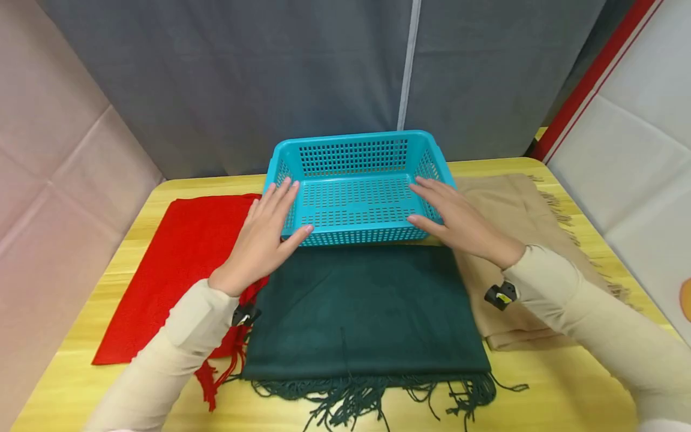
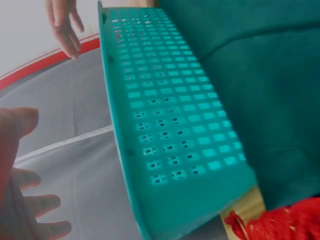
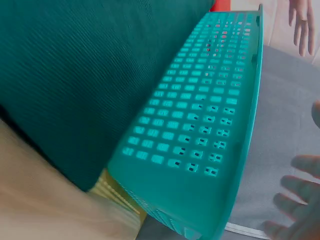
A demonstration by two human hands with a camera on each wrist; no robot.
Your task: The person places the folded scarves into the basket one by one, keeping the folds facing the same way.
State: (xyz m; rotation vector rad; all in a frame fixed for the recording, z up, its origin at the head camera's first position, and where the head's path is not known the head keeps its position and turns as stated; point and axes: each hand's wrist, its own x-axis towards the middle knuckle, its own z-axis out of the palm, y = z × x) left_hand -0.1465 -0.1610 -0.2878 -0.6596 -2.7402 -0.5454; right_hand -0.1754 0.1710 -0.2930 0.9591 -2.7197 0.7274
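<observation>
A turquoise plastic basket (image 1: 353, 201) with slotted walls stands at the back of the table, nothing inside it. My left hand (image 1: 263, 231) hovers over its left end with fingers spread; my right hand (image 1: 459, 222) does the same over the right end. Neither hand grips anything. In the left wrist view the left hand (image 2: 27, 195) shows beyond the basket's rim, and in the right wrist view the right hand (image 3: 300, 195) likewise. Directly in front of the basket lies a folded dark green fringed shawl (image 1: 367, 312).
A folded red shawl (image 1: 178, 270) with tassels lies to the left, partly under my left arm. On the right is a folded beige fringed shawl (image 1: 513, 222), partly beneath my right arm. A grey curtain (image 1: 243, 78) hangs behind the wooden table (image 1: 119, 270).
</observation>
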